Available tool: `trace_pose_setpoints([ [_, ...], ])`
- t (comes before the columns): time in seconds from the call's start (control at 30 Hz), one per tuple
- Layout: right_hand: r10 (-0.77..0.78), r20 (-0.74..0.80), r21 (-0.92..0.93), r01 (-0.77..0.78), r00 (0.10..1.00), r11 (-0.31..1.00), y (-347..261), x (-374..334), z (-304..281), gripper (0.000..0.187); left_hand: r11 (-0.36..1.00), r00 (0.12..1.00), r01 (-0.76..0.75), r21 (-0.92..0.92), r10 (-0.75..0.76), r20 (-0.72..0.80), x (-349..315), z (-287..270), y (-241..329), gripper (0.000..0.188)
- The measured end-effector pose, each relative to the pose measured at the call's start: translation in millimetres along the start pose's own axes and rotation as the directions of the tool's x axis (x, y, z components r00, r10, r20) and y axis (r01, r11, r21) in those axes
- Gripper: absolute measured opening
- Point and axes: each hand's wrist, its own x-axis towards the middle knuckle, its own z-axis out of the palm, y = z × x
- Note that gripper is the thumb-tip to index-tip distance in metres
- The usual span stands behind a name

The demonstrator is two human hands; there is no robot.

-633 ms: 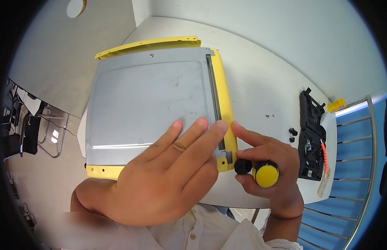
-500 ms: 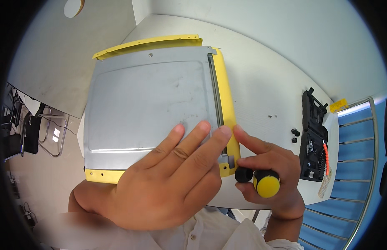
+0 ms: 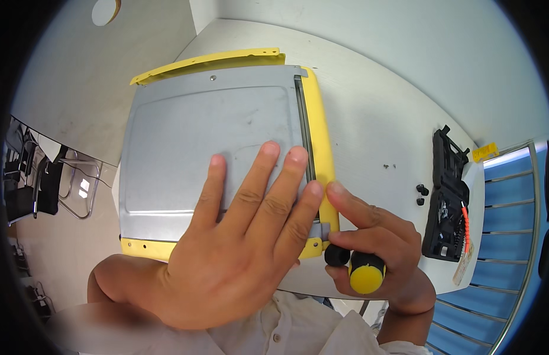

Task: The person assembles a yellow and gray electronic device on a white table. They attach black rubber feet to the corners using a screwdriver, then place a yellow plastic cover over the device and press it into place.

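A grey metal panel (image 3: pixel 174 136) with a yellow frame (image 3: pixel 319 124) lies flat in front of me, like the underside of a boxy case. My left hand (image 3: pixel 233 260) rests palm down across its near right part, fingers spread. At the near right corner, my right hand (image 3: pixel 387 236) curls round a yellow and black screwdriver (image 3: pixel 367 278), seen end-on at its handle; its shaft is hidden. The right index fingertip touches the yellow side. Beside the handle, near the right fingers, is a black hollow cap (image 3: pixel 336 255); whether it is held or attached cannot be told.
A loose yellow strip (image 3: pixel 209 59) with holes lies along the far edge. On the white table (image 3: pixel 369 118) to the right are small screws (image 3: pixel 390 166), several black caps (image 3: pixel 422 190) and an opened black tool case (image 3: pixel 443 219) with an orange-red flexible shaft (image 3: pixel 465 228).
My left fingers have spread and shifted farther up and left over the panel. The right hand, with the screwdriver, has moved slightly left and nearer me; the black cap has shifted with it.
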Motion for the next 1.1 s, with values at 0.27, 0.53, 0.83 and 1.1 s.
trace_pose_setpoints([
  [0.27,-0.029,-0.010,-0.017,0.029,1.000,0.999,0,0,2,0.029,0.997,1.000,-0.013,0.078,0.011,0.026,3,-4,1,0.068],
  [0.53,-0.021,-0.048,-0.025,0.019,0.999,0.999,-1,-1,7,0.027,0.998,0.999,-0.003,0.070,0.006,-0.037,3,1,-3,0.058],
  [0.83,-0.045,-0.061,-0.052,0.042,0.997,0.998,-1,-1,9,0.028,0.996,0.998,0.003,0.086,0.002,-0.062,3,3,0,0.058],
  [1.1,-0.048,-0.089,-0.087,0.040,0.995,0.995,-4,-5,14,0.028,0.998,1.000,-0.003,0.058,0.003,0.015,4,-1,2,0.064],
])
